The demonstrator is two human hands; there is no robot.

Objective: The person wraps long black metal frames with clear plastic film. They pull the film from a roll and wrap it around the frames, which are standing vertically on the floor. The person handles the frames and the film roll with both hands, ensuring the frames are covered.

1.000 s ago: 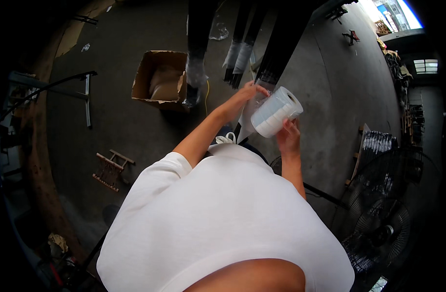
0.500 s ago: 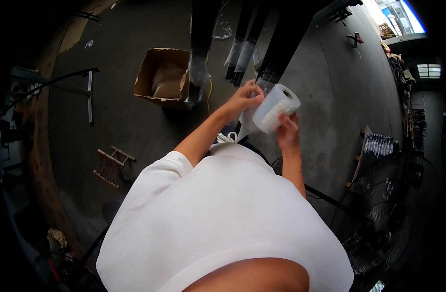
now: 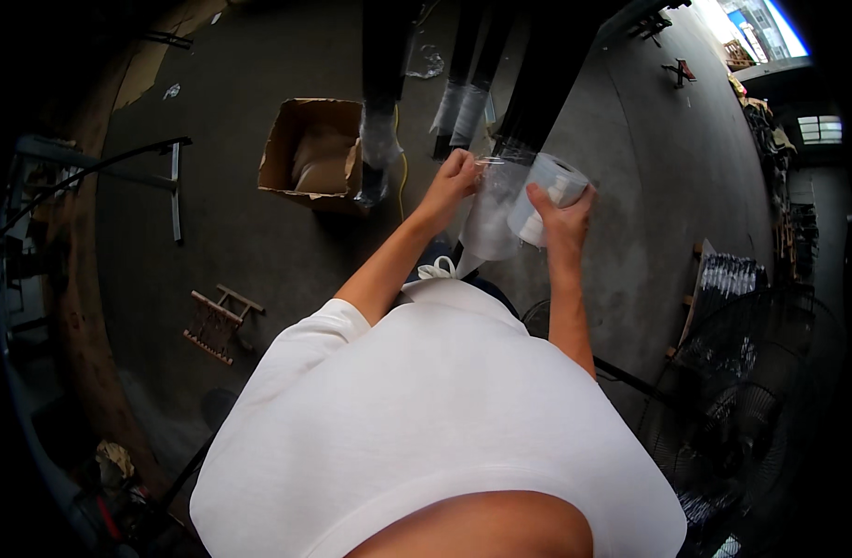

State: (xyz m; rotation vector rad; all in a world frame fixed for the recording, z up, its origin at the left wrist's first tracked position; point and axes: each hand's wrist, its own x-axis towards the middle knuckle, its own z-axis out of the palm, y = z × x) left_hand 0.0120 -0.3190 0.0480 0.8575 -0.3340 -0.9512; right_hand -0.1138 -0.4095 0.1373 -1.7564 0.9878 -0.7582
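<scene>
Within right hand (image 3: 569, 223), plain film roll (image 3: 526, 216).

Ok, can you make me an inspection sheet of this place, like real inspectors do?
Surface: grey floor.
Job's things: roll of clear film; loose film beside it; long black bundle just beyond.
Clutter: open cardboard box, something pale inside; small wooden stool; crumpled clear plastic.
Hands: right hand grips the roll; left hand at the loose film's edge, grip too blurred to tell.
Cables: thin yellow line beside the box; cord or hose, cannot tell.
Surroundings: fan at lower right; bright opening at upper right.
</scene>
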